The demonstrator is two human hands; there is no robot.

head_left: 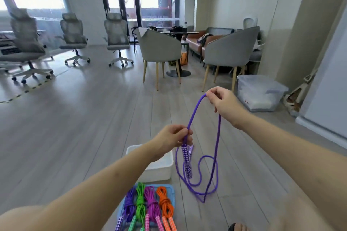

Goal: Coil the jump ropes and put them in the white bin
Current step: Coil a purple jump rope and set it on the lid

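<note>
Holding purple jump rope — both hands

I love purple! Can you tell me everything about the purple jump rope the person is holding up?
The purple jump rope is a smooth, bendy cord with two handles patterned in purple and white diamonds. The left hand grips the cord just above the handles, which hang down side by side. The right hand pinches the cord higher up, so it rises in a tall loop between the hands. The rest dangles in loose loops above the wooden floor, beside the white bin. It is not coiled yet.
</note>
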